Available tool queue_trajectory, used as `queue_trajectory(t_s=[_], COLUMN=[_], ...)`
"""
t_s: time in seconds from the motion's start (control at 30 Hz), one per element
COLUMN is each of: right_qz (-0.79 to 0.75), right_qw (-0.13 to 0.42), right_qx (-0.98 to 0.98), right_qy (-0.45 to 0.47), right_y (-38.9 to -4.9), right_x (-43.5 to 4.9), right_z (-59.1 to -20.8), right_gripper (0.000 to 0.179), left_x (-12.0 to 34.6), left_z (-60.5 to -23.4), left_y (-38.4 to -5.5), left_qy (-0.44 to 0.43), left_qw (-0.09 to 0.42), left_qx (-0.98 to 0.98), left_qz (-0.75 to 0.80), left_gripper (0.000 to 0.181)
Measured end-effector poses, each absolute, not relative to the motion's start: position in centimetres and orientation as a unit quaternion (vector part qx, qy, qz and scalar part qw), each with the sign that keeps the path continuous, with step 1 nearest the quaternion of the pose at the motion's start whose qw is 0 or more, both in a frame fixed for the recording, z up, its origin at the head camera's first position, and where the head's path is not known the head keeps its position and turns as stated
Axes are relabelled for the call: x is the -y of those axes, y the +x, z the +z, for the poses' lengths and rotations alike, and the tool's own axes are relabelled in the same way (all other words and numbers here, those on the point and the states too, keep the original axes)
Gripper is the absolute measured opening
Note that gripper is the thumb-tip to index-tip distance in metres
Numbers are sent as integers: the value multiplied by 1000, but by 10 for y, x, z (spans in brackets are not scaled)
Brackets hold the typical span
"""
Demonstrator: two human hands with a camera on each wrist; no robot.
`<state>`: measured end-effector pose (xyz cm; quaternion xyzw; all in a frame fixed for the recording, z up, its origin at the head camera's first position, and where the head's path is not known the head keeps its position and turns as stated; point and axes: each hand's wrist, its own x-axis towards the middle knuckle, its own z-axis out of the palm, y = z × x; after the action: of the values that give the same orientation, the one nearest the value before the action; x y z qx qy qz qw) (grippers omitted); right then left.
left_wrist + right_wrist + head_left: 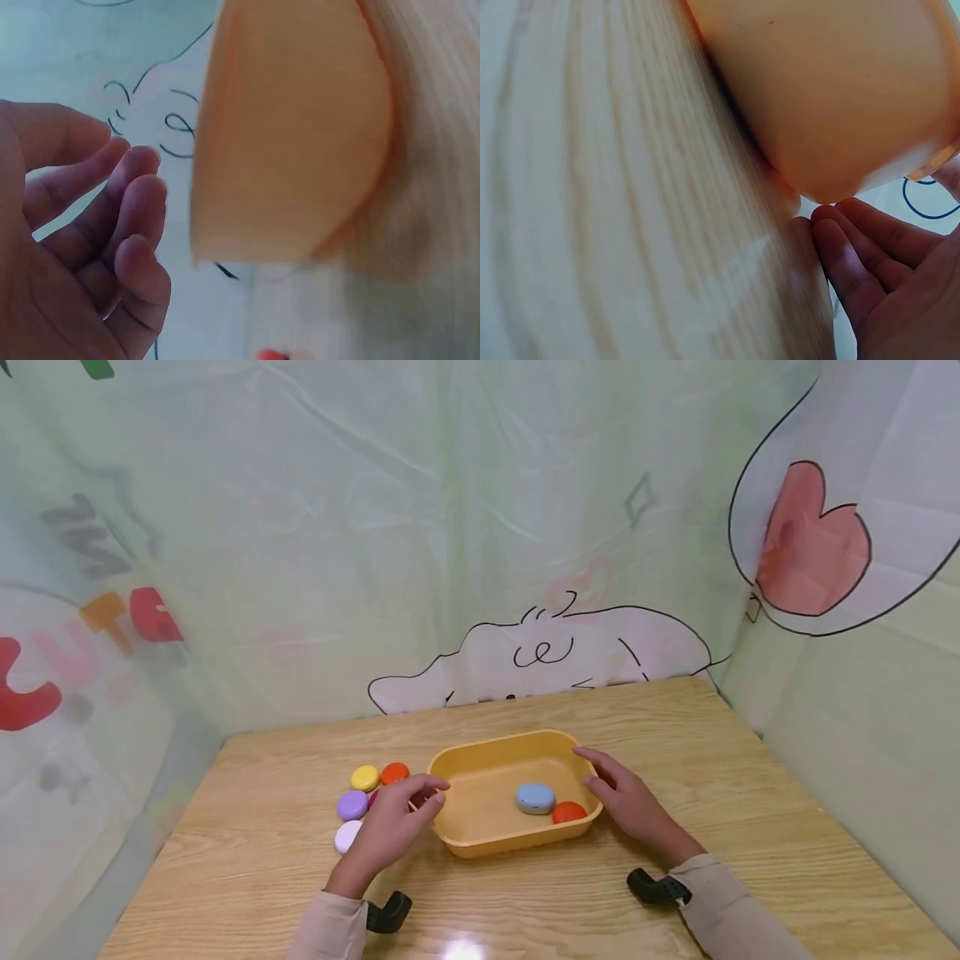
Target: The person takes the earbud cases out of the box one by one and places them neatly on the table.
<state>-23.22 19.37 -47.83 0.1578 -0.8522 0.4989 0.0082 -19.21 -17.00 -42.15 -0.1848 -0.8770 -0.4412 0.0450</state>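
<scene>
A yellow-orange plastic tray (495, 842) stands on the table, with a light blue rounded case (535, 798) and a round red-orange piece (569, 812) inside it near the right end. My right hand (626, 797) is at the tray's right end, holding it by the wall. Its thumb and index finger reach over the rim, while other fingertips (832, 225) meet the outer wall low down. Beside the left end, my left hand (397, 818) hangs with loosely bent fingers. The left wrist view shows a gap between those fingers (139, 206) and the tray wall, and nothing held.
Left of the tray lie several round macaron-shaped pieces: yellow (365, 777), orange (395, 772), purple (352, 805) and white (348, 837), plus a magenta one (372, 798) partly behind the left hand. A printed curtain (337, 568) borders the wooden table (510, 910) at the back and sides.
</scene>
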Motion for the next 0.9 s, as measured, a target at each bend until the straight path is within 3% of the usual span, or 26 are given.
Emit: queue_trajectory(t_s=[0.43, 0.73, 0.9], right_qz=[486, 498, 491], right_qw=[18, 12, 17], right_qx=[859, 853, 857], right_qy=[159, 157, 153], right_y=[-229, -225, -225], right_x=[-195, -192, -193], right_z=[-477, -475, -474], right_gripper=[46, 47, 47], left_x=[122, 90, 75], left_z=[-392, -387, -387], left_y=[-230, -256, -266], left_qy=[-342, -390, -456], left_qw=[-130, -154, -135], left_qx=[852, 857, 848], left_qz=[-376, -299, -235], left_gripper=[29, 25, 23])
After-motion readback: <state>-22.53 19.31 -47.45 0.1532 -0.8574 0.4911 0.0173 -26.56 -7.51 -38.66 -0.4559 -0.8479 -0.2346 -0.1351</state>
